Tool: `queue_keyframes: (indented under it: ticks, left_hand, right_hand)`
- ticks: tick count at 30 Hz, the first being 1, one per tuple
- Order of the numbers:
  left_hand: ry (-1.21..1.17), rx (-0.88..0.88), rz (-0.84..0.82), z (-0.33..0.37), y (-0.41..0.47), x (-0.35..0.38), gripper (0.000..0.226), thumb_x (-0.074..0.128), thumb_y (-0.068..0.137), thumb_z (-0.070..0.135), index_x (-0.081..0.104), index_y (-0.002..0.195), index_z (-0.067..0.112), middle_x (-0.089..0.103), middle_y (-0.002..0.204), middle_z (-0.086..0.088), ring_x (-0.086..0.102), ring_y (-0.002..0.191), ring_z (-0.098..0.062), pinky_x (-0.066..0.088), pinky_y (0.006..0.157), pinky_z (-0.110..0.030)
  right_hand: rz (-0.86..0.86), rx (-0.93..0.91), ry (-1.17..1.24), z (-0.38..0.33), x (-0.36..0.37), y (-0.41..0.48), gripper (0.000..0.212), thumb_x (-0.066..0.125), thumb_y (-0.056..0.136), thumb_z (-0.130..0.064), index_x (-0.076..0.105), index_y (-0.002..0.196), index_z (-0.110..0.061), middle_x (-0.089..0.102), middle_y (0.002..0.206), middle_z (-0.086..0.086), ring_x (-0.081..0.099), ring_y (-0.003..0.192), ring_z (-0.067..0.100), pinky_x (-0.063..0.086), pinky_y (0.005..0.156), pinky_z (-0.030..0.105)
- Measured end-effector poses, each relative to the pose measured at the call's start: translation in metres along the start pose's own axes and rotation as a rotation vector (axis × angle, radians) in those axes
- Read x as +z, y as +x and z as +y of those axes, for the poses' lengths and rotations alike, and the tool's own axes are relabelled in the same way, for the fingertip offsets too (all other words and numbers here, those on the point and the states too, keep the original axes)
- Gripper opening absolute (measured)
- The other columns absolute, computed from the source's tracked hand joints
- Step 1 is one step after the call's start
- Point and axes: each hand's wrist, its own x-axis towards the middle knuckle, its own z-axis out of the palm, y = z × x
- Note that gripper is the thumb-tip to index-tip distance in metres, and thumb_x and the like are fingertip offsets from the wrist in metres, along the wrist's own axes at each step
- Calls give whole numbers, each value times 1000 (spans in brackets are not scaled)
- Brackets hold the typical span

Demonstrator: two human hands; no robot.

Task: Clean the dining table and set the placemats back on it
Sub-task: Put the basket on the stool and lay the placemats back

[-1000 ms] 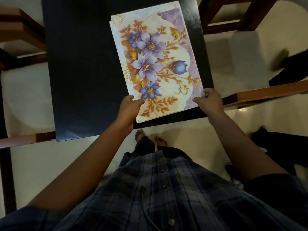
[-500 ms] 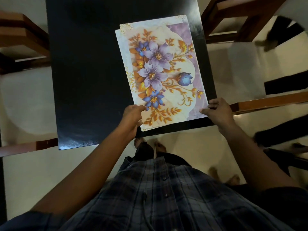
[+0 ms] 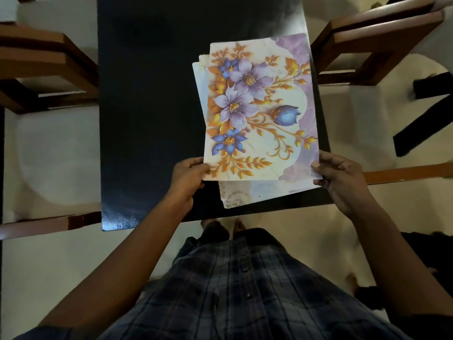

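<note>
A floral placemat (image 3: 262, 109) with purple and blue flowers is held over the right part of the dark dining table (image 3: 147, 106). My left hand (image 3: 188, 176) pinches its near left corner. My right hand (image 3: 339, 176) pinches its near right corner. Under it lies a stack of other placemats (image 3: 245, 195), whose pale edges stick out at the left and at the near side. The top mat sits skewed against the stack below.
Wooden chairs stand around the table: one at the far left (image 3: 41, 65), one at the far right (image 3: 372, 45). A chair rail (image 3: 404, 173) runs by my right hand, another rail (image 3: 44, 224) at the near left. The floor is pale.
The top placemat has come apart from the stack and turned a little clockwise, so the mats under it now show at the near edge. Both hands stay at its near corners.
</note>
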Motion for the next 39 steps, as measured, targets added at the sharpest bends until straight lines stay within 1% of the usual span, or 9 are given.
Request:
queue_keyframes:
  ticks: [3,5,10,15,17,20,26,31,39]
  left_hand:
    - [2,102,-3,12,4,-24,23,69,98,7,74,120,13,79,107,-3,76,97,-14,62,71,-28]
    - [2,148,26,25,12,-40,23,70,97,3,74,117,13,79,105,-3,77,96,-15,63,75,-29]
    - [12,257,123,75,51,-71,24,69,94,-5,76,99,17,80,85,6,76,78,-9,61,63,-21]
    - [62,290,230,135,101,-101,22,68,95,-4,73,114,6,76,96,-3,74,81,-11,61,62,-19]
    - [72,277,254,160,124,-112,20,70,95,-2,72,113,7,75,98,-4,74,82,-11,60,61,-18]
    - [75,270,297,192,155,-131,15,73,94,1,71,108,8,74,101,-5,75,87,-15,60,60,-18]
    - [46,263,350,242,222,-158,11,75,92,-1,73,102,3,74,103,-14,75,89,-22,64,62,-23]
    - [51,205,364,274,277,-174,18,76,93,4,72,109,0,75,106,-15,77,94,-24,66,71,-29]
    - [166,193,451,302,339,-192,11,82,89,13,73,95,11,74,95,-9,70,78,-14,59,70,-25]
  right_hand:
    - [-20,-41,21,-12,20,13,27,66,99,-8,72,125,-16,78,116,-1,75,104,21,62,67,25]
    - [-41,-53,39,-20,38,27,26,67,98,-4,73,118,-20,80,107,-3,77,94,18,62,65,26]
    - [-135,-109,51,-56,93,82,43,76,85,-15,70,127,-13,81,100,3,77,89,22,62,66,29]
    - [-227,-159,-13,-104,151,160,30,72,93,-3,69,123,-3,81,96,6,78,84,23,66,70,39]
    - [-230,-189,-45,-122,174,194,29,73,94,-2,70,122,3,79,103,14,78,87,27,66,71,41]
    - [-231,-214,-109,-146,211,233,27,76,92,-7,73,118,0,79,104,11,79,88,25,66,71,40]
    - [-121,-326,-288,-169,271,307,27,87,84,-22,80,107,-9,80,91,2,77,86,22,60,65,28]
    - [-33,-336,-415,-188,311,345,24,87,84,-27,82,104,-15,79,90,-4,73,81,12,63,83,38]
    - [21,-372,-495,-211,354,382,23,86,85,-27,81,104,-15,78,90,-3,74,80,14,65,81,40]
